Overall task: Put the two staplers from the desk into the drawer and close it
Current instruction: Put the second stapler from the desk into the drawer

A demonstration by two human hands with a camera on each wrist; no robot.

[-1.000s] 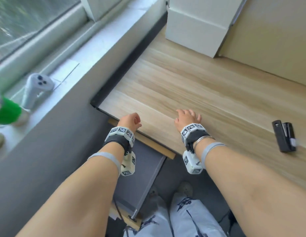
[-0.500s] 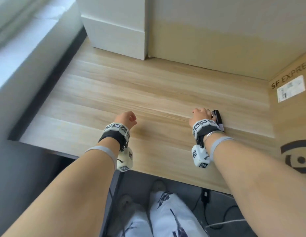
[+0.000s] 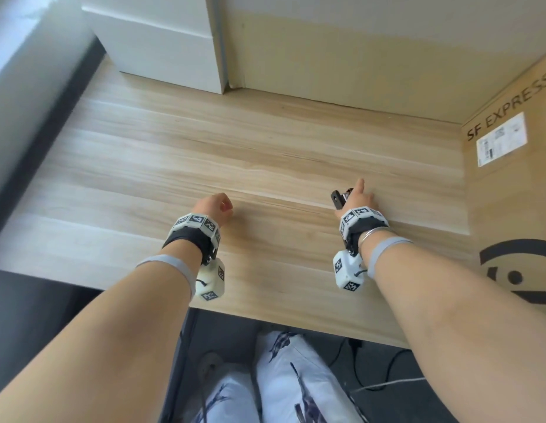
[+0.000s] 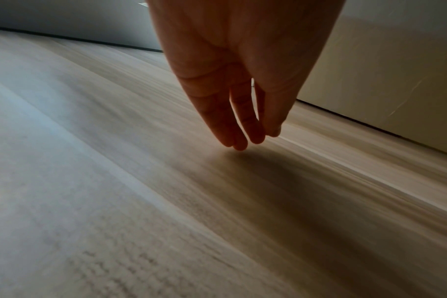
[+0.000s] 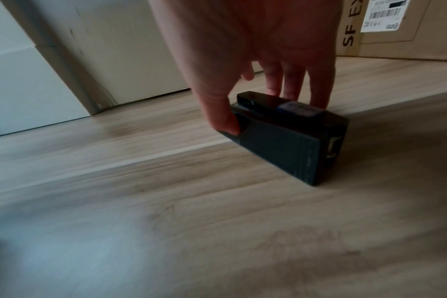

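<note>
Pale wood grain runs across the desk [image 3: 180,154], which fills most of the head view. On it, toward 2 o'clock from the middle, a black stapler [image 5: 288,133] is tipped up on its long edge, its lower side touching the wood. Only one stapler shows in these pictures, and the drawer cannot be made out.

The right hand [image 3: 355,198] pinches the stapler from above: the thumb [image 5: 222,119] presses the near end, and the other fingers [image 5: 316,88] reach down behind the far side. In the head view one finger of this hand points straight out toward 12 o'clock.

The left hand [image 3: 215,206] hangs over the desk at about 9 o'clock from the stapler, well apart from it. Seen from its wrist, its fingers [image 4: 225,121] are straight and pressed together, tips close above the wood, holding nothing.

A brown cardboard box [image 3: 509,184] printed "SF EXPRESS", with a white label, stands at 3 o'clock. A white box [image 3: 162,47] sits at 11 o'clock against the wall [image 3: 342,50]. At 6 o'clock, below the desk edge, patterned trousers [image 3: 293,380] and dark cables [image 3: 387,370] show.
</note>
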